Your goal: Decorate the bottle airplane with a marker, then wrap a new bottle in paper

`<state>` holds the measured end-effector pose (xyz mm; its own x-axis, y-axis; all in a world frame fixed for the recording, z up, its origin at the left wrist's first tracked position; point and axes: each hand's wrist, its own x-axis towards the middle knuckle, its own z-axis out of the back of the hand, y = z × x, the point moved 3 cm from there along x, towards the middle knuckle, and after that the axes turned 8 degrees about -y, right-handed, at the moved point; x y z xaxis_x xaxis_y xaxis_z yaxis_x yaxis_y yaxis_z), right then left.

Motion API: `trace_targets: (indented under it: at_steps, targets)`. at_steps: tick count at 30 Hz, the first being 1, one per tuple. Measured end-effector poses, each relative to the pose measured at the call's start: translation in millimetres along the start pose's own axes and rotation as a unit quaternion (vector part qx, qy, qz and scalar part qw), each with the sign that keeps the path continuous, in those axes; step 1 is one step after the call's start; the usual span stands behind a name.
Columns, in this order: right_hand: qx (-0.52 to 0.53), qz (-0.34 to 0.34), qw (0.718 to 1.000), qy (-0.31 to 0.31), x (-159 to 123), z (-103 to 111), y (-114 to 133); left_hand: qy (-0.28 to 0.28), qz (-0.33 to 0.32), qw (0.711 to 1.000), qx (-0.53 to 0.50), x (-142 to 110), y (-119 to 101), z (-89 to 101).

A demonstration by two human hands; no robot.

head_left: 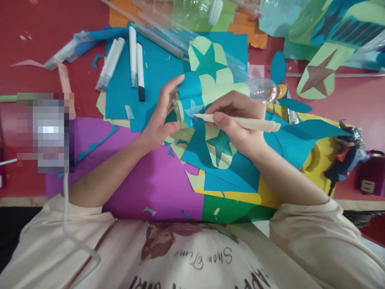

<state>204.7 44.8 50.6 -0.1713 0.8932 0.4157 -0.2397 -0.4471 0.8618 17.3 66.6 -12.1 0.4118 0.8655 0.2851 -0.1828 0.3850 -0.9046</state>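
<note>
A plastic bottle [261, 89] lies on its side, wrapped in pale green paper with a blue paper band [190, 96] round its base end. Green star-marked paper flaps [209, 60] stick out on both sides of it. My left hand [164, 112] grips the bottle's base, thumb below and fingers above. In my right hand [240, 116] is a cream marker [252, 123], pinched between thumb and fingers. Its tip points left and meets the blue band, near a pale star-like mark.
Several white markers [132, 56] lie on blue sheets at the back left. A glue gun [345, 160] rests at the right. A blurred phone-like device [49, 134] with a cable is at the left. Paper scraps [195, 180] lie near the front.
</note>
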Motion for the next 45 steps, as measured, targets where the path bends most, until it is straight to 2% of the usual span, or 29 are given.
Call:
trace_targets:
  at_steps: [8, 15, 20, 30, 39, 45]
  targets:
    - [-0.042, 0.004, 0.999, 0.0, -2.7, -0.6, -2.0, -0.016, 0.03, 0.995, 0.089, -1.4, 4.2, -0.9]
    - [-0.061, 0.028, 0.998, 0.011, -3.7, -4.9, -1.2, -0.025, 0.029, 0.997, 0.068, -1.1, 3.8, -0.5]
    - [-0.067, 0.069, 0.995, -0.002, -3.5, -6.3, 0.1, -0.022, 0.021, 0.997, 0.069, -0.7, 7.9, -0.7]
    - [-0.088, 0.094, 0.991, 0.044, -3.7, -6.0, 2.5, -0.023, 0.016, 0.996, 0.086, -0.7, 10.0, -1.8]
    - [-0.071, 0.127, 0.989, -0.013, -3.9, -5.6, 2.8, -0.022, 0.02, 0.998, 0.051, -0.5, 9.1, -1.0]
    - [-0.075, 0.136, 0.988, 0.004, -4.2, -6.2, 4.5, -0.024, -0.001, 0.999, 0.044, -0.3, 9.6, -1.7]
